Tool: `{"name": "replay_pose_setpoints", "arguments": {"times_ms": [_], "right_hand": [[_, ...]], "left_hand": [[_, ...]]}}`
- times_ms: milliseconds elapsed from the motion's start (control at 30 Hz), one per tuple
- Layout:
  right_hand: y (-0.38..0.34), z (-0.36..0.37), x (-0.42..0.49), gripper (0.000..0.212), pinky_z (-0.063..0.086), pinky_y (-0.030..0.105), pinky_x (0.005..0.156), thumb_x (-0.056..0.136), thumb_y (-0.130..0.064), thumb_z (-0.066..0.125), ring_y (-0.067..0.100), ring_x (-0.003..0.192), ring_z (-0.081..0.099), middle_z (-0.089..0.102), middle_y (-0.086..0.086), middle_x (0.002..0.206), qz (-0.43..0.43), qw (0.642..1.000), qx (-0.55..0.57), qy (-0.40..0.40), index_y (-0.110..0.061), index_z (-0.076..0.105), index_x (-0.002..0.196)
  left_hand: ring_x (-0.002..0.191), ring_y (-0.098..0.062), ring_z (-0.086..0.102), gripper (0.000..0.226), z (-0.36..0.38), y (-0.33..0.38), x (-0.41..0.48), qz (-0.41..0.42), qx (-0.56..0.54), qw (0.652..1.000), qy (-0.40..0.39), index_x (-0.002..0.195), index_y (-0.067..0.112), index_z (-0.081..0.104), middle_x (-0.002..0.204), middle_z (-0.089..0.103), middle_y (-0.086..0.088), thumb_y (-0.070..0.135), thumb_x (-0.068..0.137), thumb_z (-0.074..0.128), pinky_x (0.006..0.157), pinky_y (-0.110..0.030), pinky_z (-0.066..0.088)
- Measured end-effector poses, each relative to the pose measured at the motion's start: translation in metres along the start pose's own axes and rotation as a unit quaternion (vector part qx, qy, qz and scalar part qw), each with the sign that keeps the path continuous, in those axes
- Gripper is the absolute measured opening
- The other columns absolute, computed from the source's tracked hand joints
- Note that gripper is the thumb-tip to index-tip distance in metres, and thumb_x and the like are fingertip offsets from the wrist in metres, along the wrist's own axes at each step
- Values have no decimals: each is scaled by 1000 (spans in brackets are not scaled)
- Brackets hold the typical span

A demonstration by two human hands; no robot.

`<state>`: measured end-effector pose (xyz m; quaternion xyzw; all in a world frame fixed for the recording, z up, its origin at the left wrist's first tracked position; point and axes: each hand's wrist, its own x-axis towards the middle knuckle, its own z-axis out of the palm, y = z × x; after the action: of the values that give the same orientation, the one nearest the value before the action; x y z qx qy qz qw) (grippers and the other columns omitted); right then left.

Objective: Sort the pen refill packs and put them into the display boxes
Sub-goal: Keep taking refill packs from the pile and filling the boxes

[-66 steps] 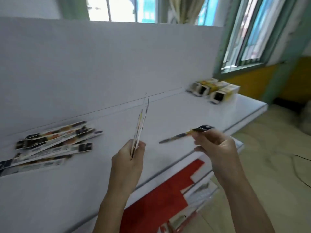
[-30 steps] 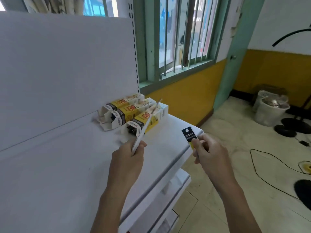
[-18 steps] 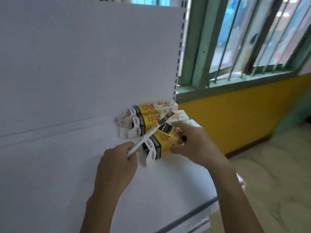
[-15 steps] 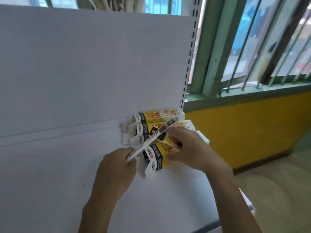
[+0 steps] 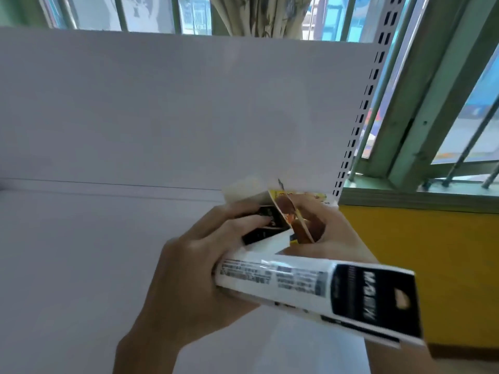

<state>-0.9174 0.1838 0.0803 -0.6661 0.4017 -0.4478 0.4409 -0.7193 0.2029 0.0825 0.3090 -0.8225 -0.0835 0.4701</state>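
My left hand [image 5: 199, 279] is shut on a bundle of white pen refill packs [image 5: 305, 287] with black header cards; the bundle sticks out to the lower right, close to the camera. Its fingertips also rest on the black band of a yellow display box [image 5: 263, 228] lying on the white shelf [image 5: 81, 265]. Behind the bundle, my right hand [image 5: 334, 233] curls at that box's open mouth, pinching a thin orange-printed refill pack [image 5: 290, 211] seen edge-on. How far this pack is inside the box is hidden. Another yellow display box [image 5: 310, 197] peeks out behind the hands.
A white back panel [image 5: 175, 112] rises behind the shelf, with a perforated upright [image 5: 359, 117] at its right end. To the right are a barred window [image 5: 445, 117] and a yellow wall [image 5: 432, 265]. The shelf's right edge lies just past the boxes.
The view has closed in on the boxes. My right hand has brought its single pack to the nearest box's mouth. My left hand has swung its bundle down and to the right.
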Motion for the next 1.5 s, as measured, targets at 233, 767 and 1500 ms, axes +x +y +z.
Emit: {"name": "replay_pose_setpoints", "arguments": {"times_ms": [233, 767, 1500], "right_hand": [[7, -20, -14, 40, 53, 20, 67, 67, -8, 72, 15, 80, 69, 73, 0, 90, -44, 991, 101, 71, -16, 63, 106], [-79, -14, -36, 21, 51, 22, 72, 88, -37, 44, 6, 81, 60, 65, -11, 86, -277, 920, 44, 275, -35, 64, 94], [16, -29, -35, 64, 37, 46, 104, 65, -43, 74, 12, 127, 45, 50, -9, 136, -6, 999, 43, 4, -40, 52, 125]], "left_hand": [[68, -6, 62, 30, 20, 10, 10, 9, 114, 993, -3, 98, 34, 55, 104, 58, 19, 26, 70, 48, 50, -23, 50], [70, -8, 62, 43, 51, 22, 20, 56, 93, 994, 8, 97, 30, 55, 99, 58, 14, 9, 61, 66, 53, -23, 52], [75, 0, 57, 23, 48, 11, 11, 17, -21, 995, 94, 90, 28, 63, 89, 58, 11, 24, 67, 61, 59, -5, 38]]}}
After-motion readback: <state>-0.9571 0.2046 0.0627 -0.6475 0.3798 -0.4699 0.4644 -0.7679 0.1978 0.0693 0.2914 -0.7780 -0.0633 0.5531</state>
